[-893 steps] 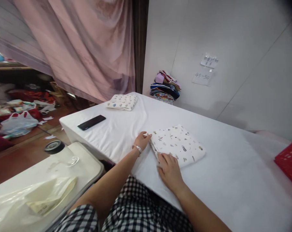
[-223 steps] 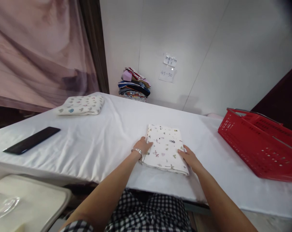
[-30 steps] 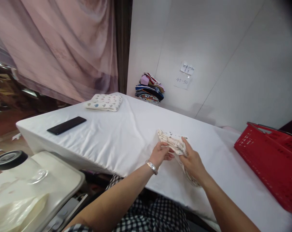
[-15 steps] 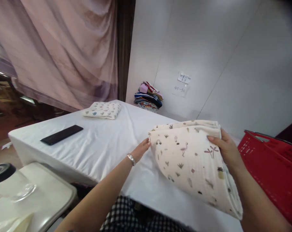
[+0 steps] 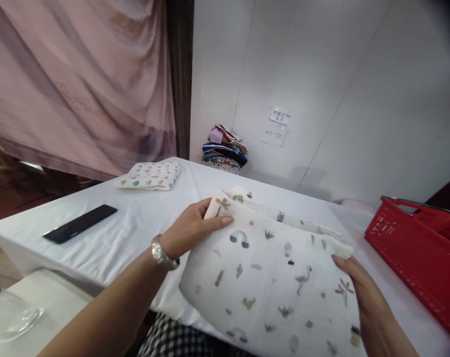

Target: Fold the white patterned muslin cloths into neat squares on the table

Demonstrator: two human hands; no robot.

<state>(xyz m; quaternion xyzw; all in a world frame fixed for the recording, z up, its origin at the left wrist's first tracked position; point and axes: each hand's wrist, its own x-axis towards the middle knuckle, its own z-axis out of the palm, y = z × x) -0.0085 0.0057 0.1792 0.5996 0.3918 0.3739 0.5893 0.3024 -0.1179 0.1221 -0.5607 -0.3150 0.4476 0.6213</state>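
A white muslin blanket (image 5: 264,267), printed with flamingos, rainbows and small plants, is held up in front of me above the table. It hangs in folded layers, and its lower edge runs out of the view. My left hand (image 5: 193,224) grips the upper left corner, thumb on the near side and fingers behind. At the upper right corner my right hand (image 5: 362,285) pinches the cloth, its thumb in front and the other fingers hidden. The far layers show above the near top edge.
A white-covered table (image 5: 195,183) bears a folded printed blanket (image 5: 150,176) at the far left and a black phone-like slab (image 5: 81,223). A red basket (image 5: 414,258) stands at right. Folded fabrics (image 5: 225,148) are stacked by the wall. A clear cup (image 5: 14,317) lies at lower left.
The blanket, a folded bundle between my hands one second ago, is raised, nearer and spread wider. My left hand has moved from beside its edge onto the corner.
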